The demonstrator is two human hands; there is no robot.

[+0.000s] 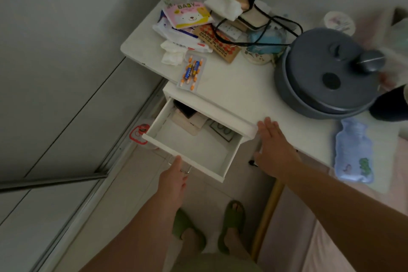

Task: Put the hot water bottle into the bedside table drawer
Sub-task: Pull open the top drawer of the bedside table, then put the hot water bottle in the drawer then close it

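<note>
The white bedside table (231, 86) has its top drawer (192, 146) pulled out; the front of the drawer is bare, with small boxes and papers at its back. My left hand (174, 174) grips the metal drawer handle (186, 169) at the drawer's front. My right hand (272, 148) rests flat, fingers together, against the table's front edge just right of the drawer, holding nothing. The light blue hot water bottle (353, 150) lies flat on the tabletop's near right corner, well right of my right hand.
A dark grey lidded pot (326, 75) stands on the table's right. Tissue packs, a battery pack (191, 72), cables, a cup and glasses crowd the back. A pink bed (331, 238) lies right; a wardrobe door is left. My feet in green slippers stand below.
</note>
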